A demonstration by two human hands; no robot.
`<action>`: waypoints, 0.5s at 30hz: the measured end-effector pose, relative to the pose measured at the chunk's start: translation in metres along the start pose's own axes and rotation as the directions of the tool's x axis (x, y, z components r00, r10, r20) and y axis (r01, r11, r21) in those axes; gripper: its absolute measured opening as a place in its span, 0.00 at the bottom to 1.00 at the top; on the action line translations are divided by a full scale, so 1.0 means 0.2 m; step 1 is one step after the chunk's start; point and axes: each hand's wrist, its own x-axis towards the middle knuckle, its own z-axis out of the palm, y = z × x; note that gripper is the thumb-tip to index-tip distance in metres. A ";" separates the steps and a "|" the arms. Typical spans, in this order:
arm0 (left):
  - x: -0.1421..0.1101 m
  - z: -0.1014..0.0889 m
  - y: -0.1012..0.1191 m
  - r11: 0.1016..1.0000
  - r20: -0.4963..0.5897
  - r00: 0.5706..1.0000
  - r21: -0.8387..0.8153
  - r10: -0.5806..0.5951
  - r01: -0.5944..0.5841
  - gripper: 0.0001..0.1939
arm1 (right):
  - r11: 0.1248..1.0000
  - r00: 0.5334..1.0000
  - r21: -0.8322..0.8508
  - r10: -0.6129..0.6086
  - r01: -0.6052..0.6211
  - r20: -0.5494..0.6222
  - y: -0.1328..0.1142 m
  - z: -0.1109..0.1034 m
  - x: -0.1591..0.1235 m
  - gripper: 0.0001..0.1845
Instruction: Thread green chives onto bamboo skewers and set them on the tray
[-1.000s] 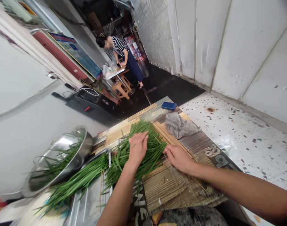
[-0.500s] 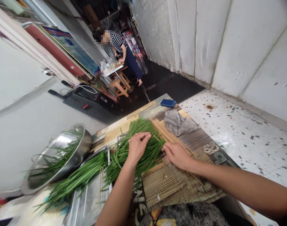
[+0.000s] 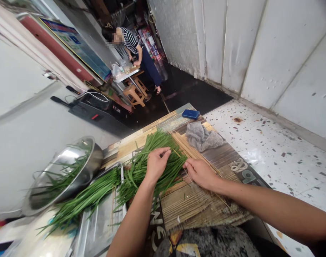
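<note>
A heap of long green chive leaves (image 3: 149, 160) lies on the patterned table (image 3: 227, 160). My left hand (image 3: 155, 165) rests on the heap, its fingers curled and pinching some leaves near the tips. My right hand (image 3: 200, 173) lies on a bundle of thin bamboo skewers (image 3: 195, 154) beside the chives, its fingertips pinched on one skewer. A wider spread of skewers (image 3: 195, 208) covers the table under my right forearm.
More chives lie across a metal tray (image 3: 98, 228) and in a steel bowl (image 3: 63, 175) at the left. A grey cloth (image 3: 201, 137) and a blue case (image 3: 191, 114) sit at the table's far end. Another person (image 3: 136, 50) stands at a small table far back.
My left hand's fingers have curled from flat into a pinch on the chives. My right hand has shifted slightly toward the chives along the skewers.
</note>
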 end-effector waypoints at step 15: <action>-0.01 0.01 -0.01 1.000 -0.009 1.000 0.019 0.010 -0.010 0.10 | 1.000 1.000 -0.009 0.014 -0.014 0.021 -0.01 -0.01 0.00 0.14</action>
